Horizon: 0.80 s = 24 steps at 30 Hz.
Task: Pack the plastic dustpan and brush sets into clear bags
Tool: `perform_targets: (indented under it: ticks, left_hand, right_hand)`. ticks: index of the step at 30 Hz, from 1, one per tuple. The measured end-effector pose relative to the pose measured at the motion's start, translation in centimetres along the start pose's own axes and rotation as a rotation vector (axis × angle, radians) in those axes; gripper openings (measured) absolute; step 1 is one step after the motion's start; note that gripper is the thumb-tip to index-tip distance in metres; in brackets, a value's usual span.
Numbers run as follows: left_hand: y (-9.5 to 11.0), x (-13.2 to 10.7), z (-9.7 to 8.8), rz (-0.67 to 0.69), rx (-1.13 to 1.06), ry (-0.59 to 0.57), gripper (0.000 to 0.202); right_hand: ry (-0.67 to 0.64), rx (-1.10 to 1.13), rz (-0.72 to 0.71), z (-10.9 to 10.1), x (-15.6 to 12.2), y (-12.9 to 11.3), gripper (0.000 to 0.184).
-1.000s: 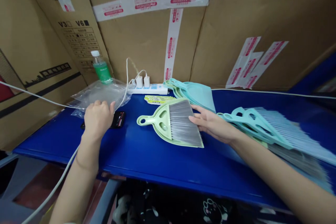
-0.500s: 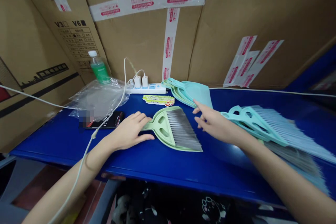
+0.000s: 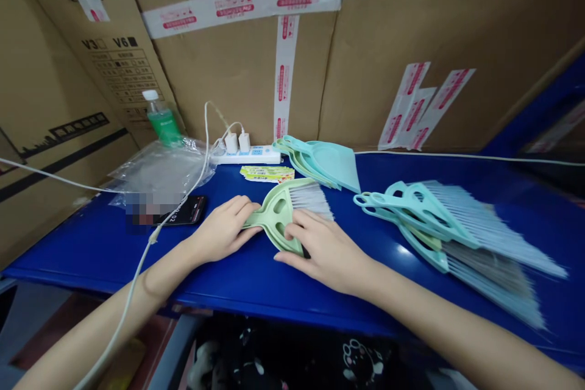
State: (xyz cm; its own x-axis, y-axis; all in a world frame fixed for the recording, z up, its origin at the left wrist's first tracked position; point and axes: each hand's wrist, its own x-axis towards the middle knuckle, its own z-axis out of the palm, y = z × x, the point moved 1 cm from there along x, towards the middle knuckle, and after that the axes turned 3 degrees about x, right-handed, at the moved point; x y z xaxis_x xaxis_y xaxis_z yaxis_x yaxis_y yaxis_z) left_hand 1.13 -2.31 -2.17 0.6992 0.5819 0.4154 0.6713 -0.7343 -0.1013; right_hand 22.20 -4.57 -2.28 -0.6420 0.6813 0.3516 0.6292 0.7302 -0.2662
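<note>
A green bottle point(image 3: 165, 127) stands left of a white power strip point(image 3: 262, 157).

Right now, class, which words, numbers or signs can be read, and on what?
"V3": left cardboard box, beside an unfilled square.
"V6": same box, beside a filled square.
"02": phone screen, sideways.
Too small or blurred: packing tape, yellow-green labels, power strip, other box print.

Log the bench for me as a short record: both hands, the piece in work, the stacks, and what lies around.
left hand: around the handle end of the green brush
right hand: on the brush head, fingers curled; grip unclear
piece: brush lying over a green dustpan
dustpan stack: behind, light blue on top
brush pile: at right, light blue on top
left side: phone, clear plastic bag, bottle
back: power strip, two chargers plugged in
</note>
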Motion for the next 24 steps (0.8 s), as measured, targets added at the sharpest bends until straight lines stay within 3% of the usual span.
perform_targets:
  ticks: [6, 11, 13, 18, 21, 24]
  left_hand:
    - [0.2, 1.1, -0.2, 0.012, 0.004, 0.074, 0.028]
    - [-0.2, 2.8, -0.6, 0.025, 0.008, 0.111, 0.027]
    - [-0.7, 3.9, -0.9, -0.027, -0.011, 0.131, 0.031]
    - [-1.9, 8.2, -1.1, -0.129, -0.091, 0.247, 0.028]
    - [-2.4, 11.9, -0.2, -0.147, -0.036, 0.184, 0.029]
    - [-2.6, 15.3, 1.2, -0.129, -0.031, 0.088, 0.031]
  right_hand:
    - [0.145, -0.066, 0.006, -0.6, -0.1, 0.1, 0.017]
    - [0.211, -0.248, -0.035, -1.3, -0.5, 0.4, 0.006]
    - [0.243, -0.344, -0.039, -2.2, -0.6, 0.5, 0.01]
    - [0.387, -0.572, 0.052, -6.5, -1.5, 0.4, 0.023]
    - [0.376, -0.627, 0.195, -9.2, -2.8, 1.5, 0.028]
    - [0.304, -0.737, 0.25, -10.6, -4.9, 4.0, 0.035]
